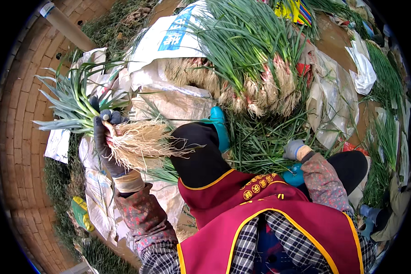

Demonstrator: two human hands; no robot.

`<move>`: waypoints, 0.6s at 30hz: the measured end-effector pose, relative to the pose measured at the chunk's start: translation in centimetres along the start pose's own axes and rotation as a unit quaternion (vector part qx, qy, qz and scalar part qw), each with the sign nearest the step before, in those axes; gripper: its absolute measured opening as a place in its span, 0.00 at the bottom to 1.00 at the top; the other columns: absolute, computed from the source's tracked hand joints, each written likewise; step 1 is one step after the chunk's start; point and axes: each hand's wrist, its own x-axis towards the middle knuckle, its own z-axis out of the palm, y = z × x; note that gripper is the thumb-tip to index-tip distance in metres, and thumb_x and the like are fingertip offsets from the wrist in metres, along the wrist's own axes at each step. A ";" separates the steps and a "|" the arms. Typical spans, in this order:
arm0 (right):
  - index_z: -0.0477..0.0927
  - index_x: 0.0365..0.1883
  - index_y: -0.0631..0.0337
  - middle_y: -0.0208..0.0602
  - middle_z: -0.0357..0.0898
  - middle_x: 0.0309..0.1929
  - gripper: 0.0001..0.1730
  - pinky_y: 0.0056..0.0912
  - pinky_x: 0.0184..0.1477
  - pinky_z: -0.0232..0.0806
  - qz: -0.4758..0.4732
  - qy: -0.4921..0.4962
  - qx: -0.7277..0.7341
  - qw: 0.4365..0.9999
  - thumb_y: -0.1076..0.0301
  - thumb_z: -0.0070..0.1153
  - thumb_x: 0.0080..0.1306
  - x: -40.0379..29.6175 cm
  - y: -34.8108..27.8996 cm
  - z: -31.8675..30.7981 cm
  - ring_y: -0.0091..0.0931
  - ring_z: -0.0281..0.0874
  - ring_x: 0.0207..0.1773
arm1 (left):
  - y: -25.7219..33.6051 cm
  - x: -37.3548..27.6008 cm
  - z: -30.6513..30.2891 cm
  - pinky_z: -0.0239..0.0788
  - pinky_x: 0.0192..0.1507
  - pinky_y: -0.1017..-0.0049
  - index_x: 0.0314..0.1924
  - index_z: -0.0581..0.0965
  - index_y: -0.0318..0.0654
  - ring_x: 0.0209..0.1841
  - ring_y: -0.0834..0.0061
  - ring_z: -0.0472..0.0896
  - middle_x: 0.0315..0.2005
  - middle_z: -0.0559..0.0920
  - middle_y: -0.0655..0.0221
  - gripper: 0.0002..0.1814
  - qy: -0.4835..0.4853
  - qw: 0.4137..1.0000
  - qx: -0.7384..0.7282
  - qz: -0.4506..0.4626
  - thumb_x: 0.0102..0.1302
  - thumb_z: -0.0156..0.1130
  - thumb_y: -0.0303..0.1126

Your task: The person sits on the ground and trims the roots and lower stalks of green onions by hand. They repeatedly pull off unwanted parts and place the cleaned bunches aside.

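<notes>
Out to the left, my left hand (108,133) in a dark glove grips a bunch of green garlic plants (80,111). Their leaves point left and their long pale roots (140,142) hang over to the right, towards my knee. My right hand (292,149), in a grey glove, is low on the right beside cut green leaves (263,140) on the ground; its fingers are partly hidden, and whether they hold anything is unclear. Ahead lies a large heap of green garlic plants (250,44) with its roots towards me.
A white printed sack (164,37) covers part of the heap. Pale woven sacking (178,106) lies before my teal boot (220,128). Crumpled plastic sheeting (335,99) is at the right. A post (68,29) and brick paving (27,137) are at the left. Another person's boot (370,212) shows at right.
</notes>
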 end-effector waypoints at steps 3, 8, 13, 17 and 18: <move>0.81 0.43 0.54 0.42 0.81 0.41 0.20 0.41 0.48 0.68 -0.001 0.084 0.171 0.982 0.50 0.48 0.63 -0.5 -1.8 -3.4 0.41 0.77 0.46 | -0.6 0.9 -7.6 0.55 0.21 0.91 0.41 0.76 0.33 0.21 0.88 0.70 0.25 0.77 0.68 0.14 -0.043 0.996 0.010 -0.075 0.70 0.53 0.39; 0.77 0.51 0.55 0.42 0.79 0.45 0.20 0.35 0.50 0.68 -0.047 0.173 0.130 0.975 0.53 0.48 0.67 3.4 -0.7 -0.8 0.36 0.77 0.47 | -6.4 -3.9 -15.2 0.53 0.11 0.88 0.35 0.76 0.32 0.15 0.78 0.77 0.20 0.80 0.63 0.12 0.050 0.968 0.132 -0.208 0.65 0.57 0.36; 0.76 0.51 0.56 0.41 0.79 0.46 0.20 0.34 0.50 0.68 -0.023 0.175 0.260 0.949 0.54 0.48 0.68 1.7 -5.0 -4.4 0.35 0.77 0.47 | -19.6 -14.7 -22.1 0.64 0.20 0.84 0.35 0.78 0.31 0.18 0.78 0.77 0.20 0.80 0.65 0.16 0.128 0.925 0.143 -0.327 0.67 0.54 0.39; 0.76 0.52 0.56 0.40 0.79 0.46 0.20 0.33 0.50 0.68 -0.035 0.218 0.341 0.914 0.54 0.48 0.68 2.0 -7.1 -6.2 0.34 0.77 0.46 | -32.4 -24.3 -26.7 0.68 0.23 0.80 0.33 0.79 0.31 0.21 0.75 0.77 0.22 0.81 0.66 0.14 0.296 0.855 -0.069 -0.420 0.67 0.55 0.37; 0.76 0.52 0.56 0.40 0.79 0.46 0.20 0.33 0.50 0.68 -0.033 0.234 0.365 0.900 0.54 0.48 0.68 2.0 -7.5 -6.2 0.34 0.77 0.46 | -32.7 -23.6 -26.1 0.69 0.25 0.80 0.34 0.79 0.31 0.22 0.76 0.77 0.22 0.81 0.65 0.14 0.279 0.852 -0.065 -0.438 0.67 0.55 0.37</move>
